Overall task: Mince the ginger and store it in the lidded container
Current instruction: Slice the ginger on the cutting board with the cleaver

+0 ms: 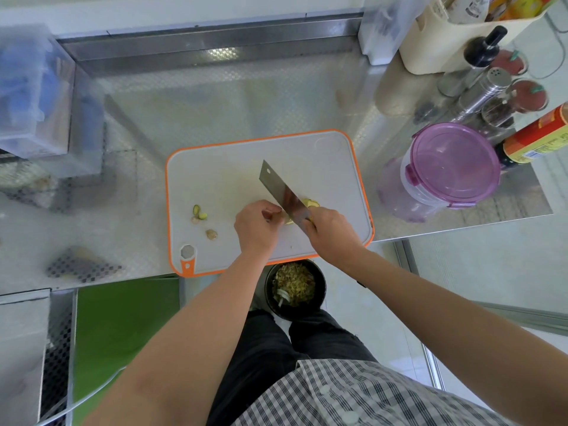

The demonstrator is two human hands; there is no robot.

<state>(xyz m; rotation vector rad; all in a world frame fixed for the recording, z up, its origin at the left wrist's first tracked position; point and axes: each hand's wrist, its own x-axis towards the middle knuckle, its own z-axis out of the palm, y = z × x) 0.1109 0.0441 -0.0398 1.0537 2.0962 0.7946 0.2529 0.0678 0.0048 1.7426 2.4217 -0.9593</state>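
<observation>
A white cutting board [221, 173] with an orange rim lies on the steel counter. My right hand [330, 227] grips the handle of a cleaver [282, 192], whose blade slants across the board. Yellow ginger slices [310, 203] show just behind the blade, and more ginger sits under it near my fingers. My left hand [258, 224] rests curled against the blade's left side, holding the ginger there; the piece itself is mostly hidden. Small ginger offcuts [199, 214] lie at the board's left. A clear container with a purple clip-on lid [448, 164] stands right of the board.
Spice shakers [485, 84], a red-labelled sauce bottle [538, 136] and a cream caddy [455, 35] crowd the back right. A black bin [295, 289] holding peelings sits on the floor below the counter edge. Clear plastic boxes [33, 93] stand at the left.
</observation>
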